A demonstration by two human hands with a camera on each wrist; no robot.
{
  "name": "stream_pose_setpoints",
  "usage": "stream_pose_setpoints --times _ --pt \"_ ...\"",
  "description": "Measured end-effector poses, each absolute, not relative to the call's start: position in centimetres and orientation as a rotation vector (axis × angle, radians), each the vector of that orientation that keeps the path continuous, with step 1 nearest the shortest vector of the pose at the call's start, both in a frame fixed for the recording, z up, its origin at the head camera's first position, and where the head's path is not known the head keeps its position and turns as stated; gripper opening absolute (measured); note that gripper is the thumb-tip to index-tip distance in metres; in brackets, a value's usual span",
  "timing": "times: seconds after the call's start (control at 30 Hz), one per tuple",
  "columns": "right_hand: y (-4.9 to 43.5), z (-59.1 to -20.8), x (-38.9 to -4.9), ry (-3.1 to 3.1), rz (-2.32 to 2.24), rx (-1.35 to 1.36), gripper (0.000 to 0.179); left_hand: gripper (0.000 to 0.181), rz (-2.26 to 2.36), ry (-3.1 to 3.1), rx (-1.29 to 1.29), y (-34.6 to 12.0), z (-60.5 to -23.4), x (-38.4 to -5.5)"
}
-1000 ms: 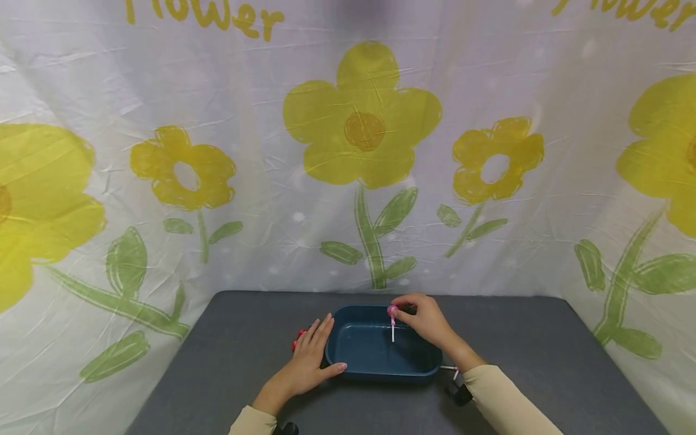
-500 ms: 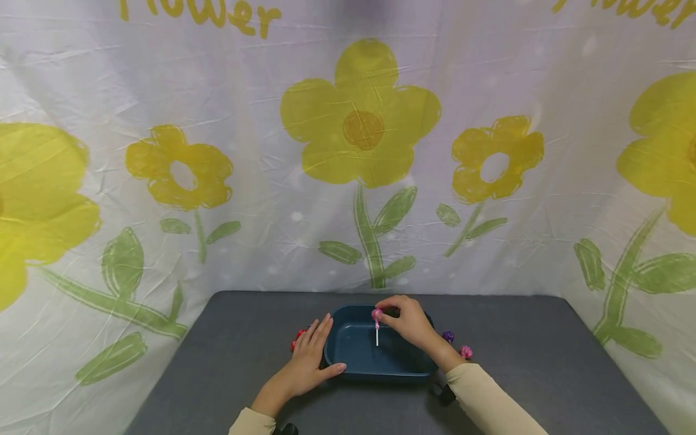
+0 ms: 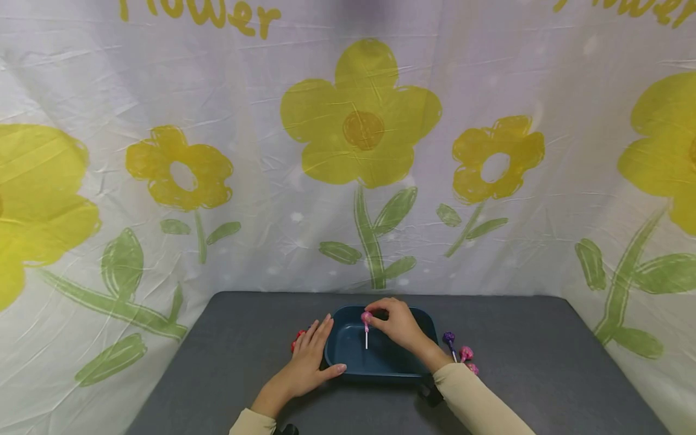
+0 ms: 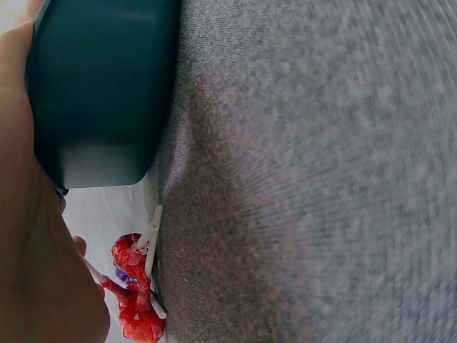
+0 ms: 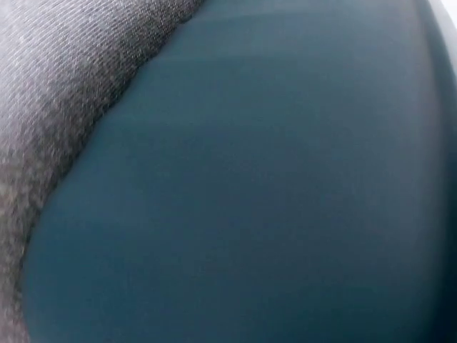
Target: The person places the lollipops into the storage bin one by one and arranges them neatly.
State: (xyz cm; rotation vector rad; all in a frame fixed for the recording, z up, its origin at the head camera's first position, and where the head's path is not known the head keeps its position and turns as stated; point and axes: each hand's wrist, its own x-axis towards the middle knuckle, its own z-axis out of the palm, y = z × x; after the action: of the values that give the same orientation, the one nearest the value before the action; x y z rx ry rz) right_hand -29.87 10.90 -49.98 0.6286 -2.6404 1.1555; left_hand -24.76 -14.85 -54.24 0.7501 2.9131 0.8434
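Lower centre: right hand [image 3: 403, 325] pinches round pink lollipop [image 3: 367, 317] over blue rectangular tray [image 3: 348, 350]. Left hand [image 3: 309, 362], fingers extended, touches tray.

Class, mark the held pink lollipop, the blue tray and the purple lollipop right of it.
Pink lollipop [image 3: 366, 316]: head view, on its wrapped candy.
Blue tray [image 3: 375, 362]: head view, bare floor.
Purple lollipop [image 3: 448, 337]: head view, wrapped candy.

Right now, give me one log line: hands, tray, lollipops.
left hand: against tray | right hand: pinching pink lollipop, stick down, over tray | red lollipops: left of tray | purple lollipop: right of tray
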Motion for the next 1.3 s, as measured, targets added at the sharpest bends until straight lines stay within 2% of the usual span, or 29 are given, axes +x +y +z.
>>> stream_pose_setpoints --times 0.83,1.3 --pt "7.2 -51.0 -30.0 -2.598 1.159 0.709 0.023 0.098 0.860 2.894 0.726 -14.8 -54.2 -24.6" --pt "6.3 -51.9 -30.1 -2.632 1.160 0.635 0.021 0.099 0.855 2.883 0.714 -14.9 -54.6 -25.0"
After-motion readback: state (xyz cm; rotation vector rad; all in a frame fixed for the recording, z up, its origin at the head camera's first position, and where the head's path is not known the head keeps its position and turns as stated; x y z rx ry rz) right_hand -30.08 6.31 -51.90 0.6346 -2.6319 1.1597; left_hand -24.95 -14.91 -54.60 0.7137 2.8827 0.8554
